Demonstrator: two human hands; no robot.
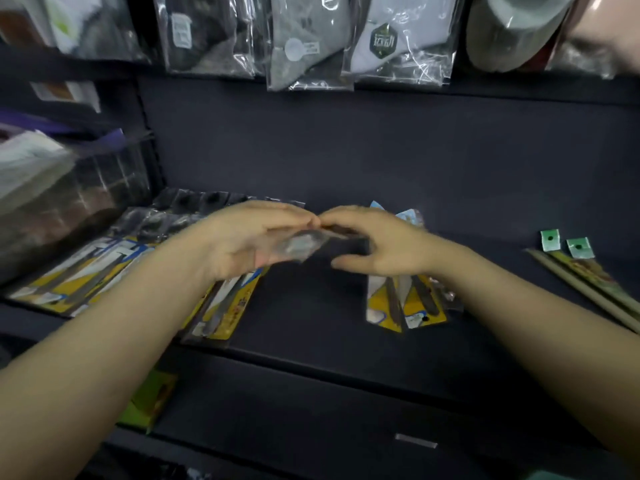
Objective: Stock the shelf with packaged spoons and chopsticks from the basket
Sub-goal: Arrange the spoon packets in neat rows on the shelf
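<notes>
My left hand (pixel 249 237) and my right hand (pixel 377 240) meet over the dark shelf (pixel 311 313). Between them is a blurred clear packet with a metal spoon (pixel 301 245); the left hand grips it, and the right hand's fingertips touch its far end. Under the right hand stand two yellow-carded spoon packets (pixel 405 303). A row of yellow and blue spoon packets (pixel 86 271) lies on the shelf's left, one (pixel 225 306) by my left wrist. Two chopstick packets (pixel 588 282) with green tabs lie at the right. The basket is out of view.
Bagged socks and cloths (pixel 311 43) hang from the rail above the shelf. A clear bin with goods (pixel 45 188) stands at the left. A green packet (pixel 152 400) lies on the lower shelf, whose front edge carries a small white label (pixel 415 441).
</notes>
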